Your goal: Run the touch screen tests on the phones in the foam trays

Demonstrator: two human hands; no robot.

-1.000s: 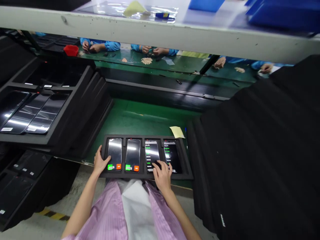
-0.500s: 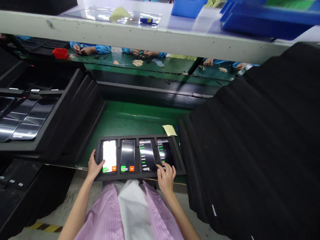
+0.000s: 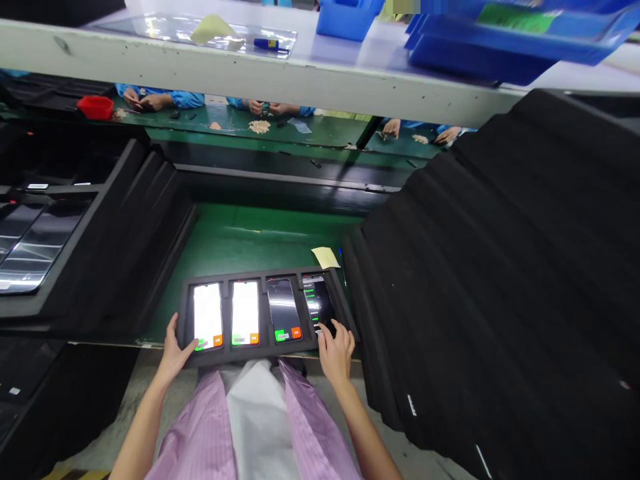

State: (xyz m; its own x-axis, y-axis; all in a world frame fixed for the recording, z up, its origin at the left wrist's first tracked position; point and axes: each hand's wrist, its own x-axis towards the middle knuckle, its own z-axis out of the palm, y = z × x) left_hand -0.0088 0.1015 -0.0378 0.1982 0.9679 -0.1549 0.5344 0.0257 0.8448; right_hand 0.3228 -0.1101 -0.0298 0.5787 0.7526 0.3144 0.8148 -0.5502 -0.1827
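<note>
A black foam tray (image 3: 225,355) holds a row of smartphones in separate slots before me. White screens with green and orange buttons glow on the leftmost phone (image 3: 207,312) and the phone beside it (image 3: 245,309). The third phone (image 3: 283,303) has a dark screen with the same buttons; the rightmost phone (image 3: 316,300) shows lines of green and white text. My left hand (image 3: 175,351) is at the tray's left edge, fingers apart, its thumb at the leftmost phone's green button. Over the lower end of the rightmost phone, my right hand (image 3: 336,350) has its fingers spread and holds nothing.
Stacked black trays rise at the left (image 3: 100,247) and right (image 3: 480,280). On the green bench (image 3: 225,243) lies a yellow paper note (image 3: 325,257). A white shelf (image 3: 300,77) crosses above, bearing blue bins (image 3: 347,19). Several co-workers' hands (image 3: 155,101) work beyond.
The second phone's screen has turned white, and the third now shows green and orange buttons instead of text. My left thumb has moved onto the green button. The view has shifted slightly right.
</note>
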